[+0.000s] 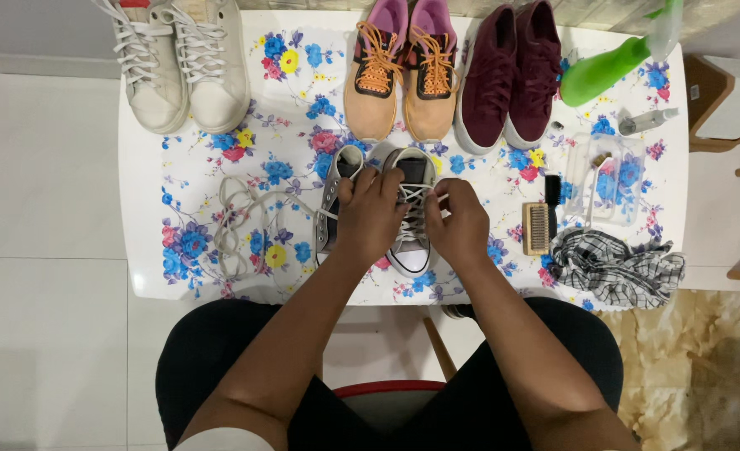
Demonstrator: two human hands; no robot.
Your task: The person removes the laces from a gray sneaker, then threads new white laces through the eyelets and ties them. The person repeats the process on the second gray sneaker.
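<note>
Home, floral-clothed table (219, 276), tiled floor (44, 250)

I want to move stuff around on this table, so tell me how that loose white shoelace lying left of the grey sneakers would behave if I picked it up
The loose white shoelace lies in slack, tangled loops on the flowered tablecloth, so it would probably hang limp and trail. It looks thin, so likely very light. One strand seems to run toward the grey sneaker by the left hand, so pulling it might tug that shoe.

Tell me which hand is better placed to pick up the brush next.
Right, probably. The right hand works the lace on the grey shoe and lies nearer the brush, which sits to its right; the left hand would have to cross over.
</note>
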